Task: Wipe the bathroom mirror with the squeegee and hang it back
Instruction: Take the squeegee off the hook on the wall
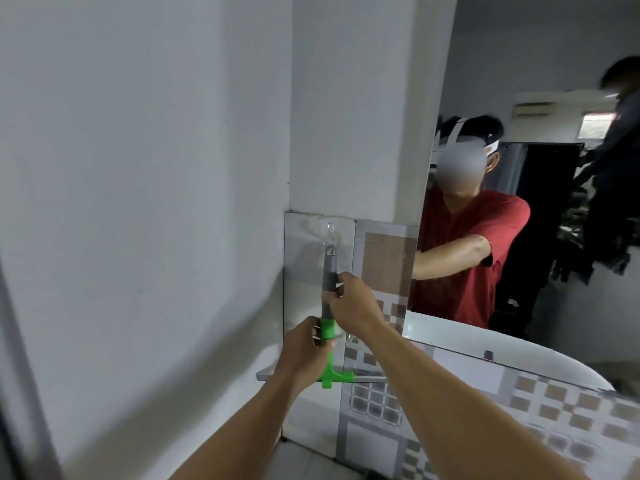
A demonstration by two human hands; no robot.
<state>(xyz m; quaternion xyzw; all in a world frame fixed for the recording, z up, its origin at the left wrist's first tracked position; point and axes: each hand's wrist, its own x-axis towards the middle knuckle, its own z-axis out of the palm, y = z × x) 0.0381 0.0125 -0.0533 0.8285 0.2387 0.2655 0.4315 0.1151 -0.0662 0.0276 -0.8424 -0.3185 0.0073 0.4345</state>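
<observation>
The squeegee (329,268) stands upright against the tiled wall, grey handle above, green neck and wiper bar below. Its handle tip, with a small hanging hole, sits just under a clear adhesive hook (330,233); I cannot tell whether the hole is on the hook. My right hand (351,299) grips the grey handle near its middle. My left hand (306,344) holds the green neck lower down. The mirror (554,209) fills the right side, showing a person in a red shirt reaching toward the squeegee.
A white plastered wall takes up the left. Brown-and-grey patterned tiles (389,261) sit between hook and mirror. A white ledge (450,336) runs under the mirror's lower edge. A second person in dark clothes (620,174) appears reflected at the far right.
</observation>
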